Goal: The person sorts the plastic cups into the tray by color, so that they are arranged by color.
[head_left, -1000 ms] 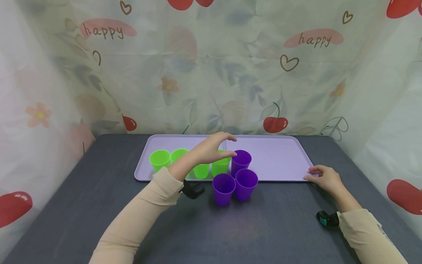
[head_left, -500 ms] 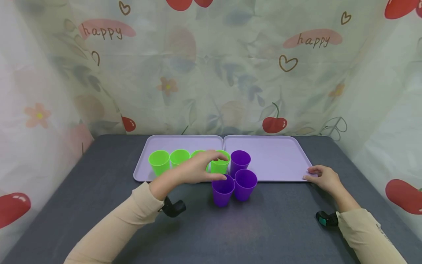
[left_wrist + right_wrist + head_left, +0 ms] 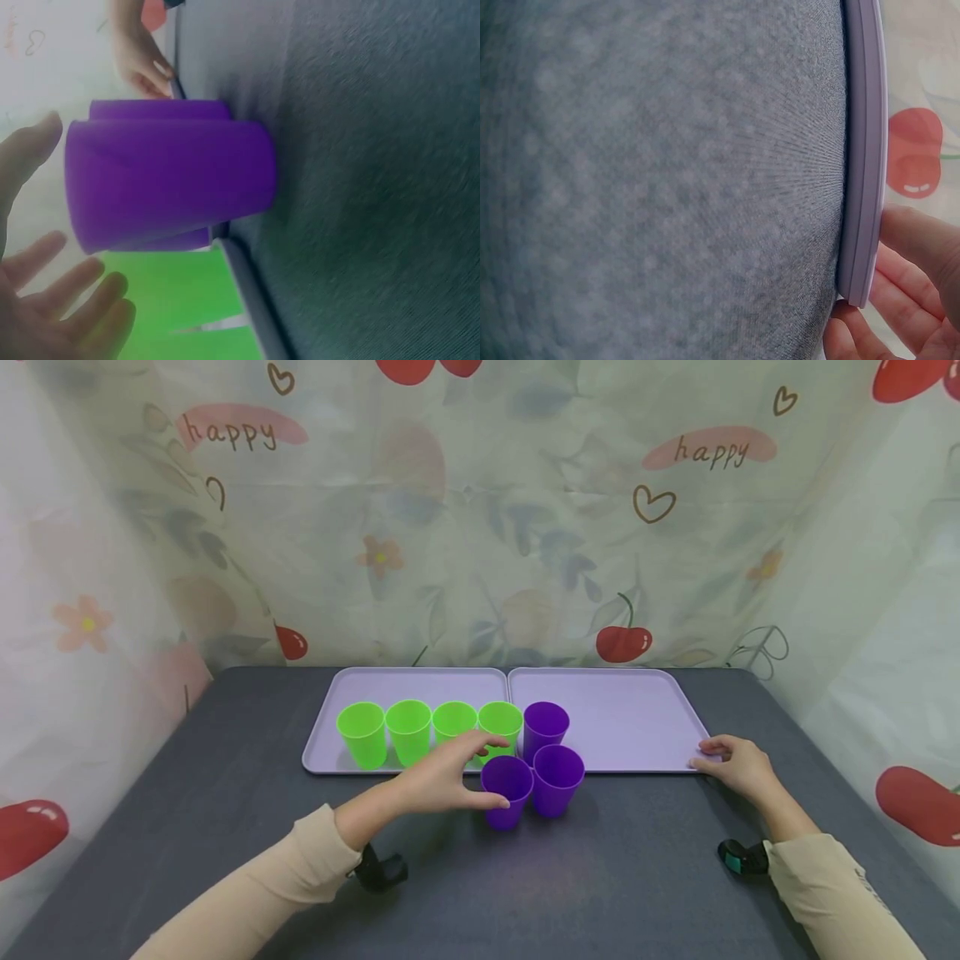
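My left hand (image 3: 438,777) is beside the front-left purple cup (image 3: 516,800), thumb and fingers spread with a gap toward its rim. The left wrist view has that purple cup (image 3: 172,172) standing clear of the fingertips. Touching or close by are two more purple cups, one (image 3: 557,789) on the dark table and one (image 3: 546,727) at the left end of the right lilac tray (image 3: 630,718). At that tray's front right corner, my right hand (image 3: 738,767) holds the edge, with the thumb on the tray rim (image 3: 866,150) in the right wrist view.
Several green cups (image 3: 363,735) stand in a row on the left lilac tray (image 3: 420,682), which adjoins the right one. A patterned curtain (image 3: 480,527) closes off the back and sides. Dark cloth (image 3: 600,893) covers the table in front.
My left hand has come back from above the rear purple cup, down and to the left, to the front-left purple cup. The right hand has stayed at the tray corner.
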Motion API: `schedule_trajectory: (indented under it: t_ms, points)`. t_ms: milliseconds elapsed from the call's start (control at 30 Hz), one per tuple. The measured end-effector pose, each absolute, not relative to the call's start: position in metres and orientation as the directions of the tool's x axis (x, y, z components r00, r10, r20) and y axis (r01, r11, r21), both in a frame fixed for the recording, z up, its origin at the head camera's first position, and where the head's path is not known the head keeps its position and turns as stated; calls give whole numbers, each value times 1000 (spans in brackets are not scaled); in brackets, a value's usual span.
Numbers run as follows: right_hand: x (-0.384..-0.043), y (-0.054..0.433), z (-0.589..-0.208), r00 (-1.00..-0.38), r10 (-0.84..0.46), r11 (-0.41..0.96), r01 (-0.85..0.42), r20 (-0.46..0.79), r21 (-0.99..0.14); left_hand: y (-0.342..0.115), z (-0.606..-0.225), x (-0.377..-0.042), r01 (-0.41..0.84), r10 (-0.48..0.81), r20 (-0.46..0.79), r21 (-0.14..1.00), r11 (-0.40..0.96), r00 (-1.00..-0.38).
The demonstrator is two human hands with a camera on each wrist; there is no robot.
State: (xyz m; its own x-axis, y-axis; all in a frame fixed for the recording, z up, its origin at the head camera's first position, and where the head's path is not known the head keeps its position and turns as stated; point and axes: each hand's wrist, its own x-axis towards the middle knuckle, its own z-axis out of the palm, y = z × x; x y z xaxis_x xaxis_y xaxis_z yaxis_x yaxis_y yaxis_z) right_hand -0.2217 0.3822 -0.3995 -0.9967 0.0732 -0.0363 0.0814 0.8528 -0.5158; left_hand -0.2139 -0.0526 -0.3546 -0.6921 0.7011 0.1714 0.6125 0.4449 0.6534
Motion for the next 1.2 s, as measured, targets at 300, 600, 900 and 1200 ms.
schedule_trajectory:
  t_ms: [300, 600, 900, 1200]
  points:
    - [-222, 382, -399, -997, 71, 850, 83, -44, -520, -50, -363, -210, 561, 671, 164, 706, 432, -723]
    - [-221, 381, -397, -997, 63, 851, 74, -39, -520, -46, -364, -209, 579, 667, 177, 682, 446, -723]
    - [-222, 382, -398, -997, 59, 848, 71, -40, -525, -48, -361, -209, 572, 660, 183, 693, 439, -728]
    - [-222, 382, -399, -997, 60, 846, 75, -44, -527, -49, -351, -210, 574, 647, 200, 690, 440, -736]
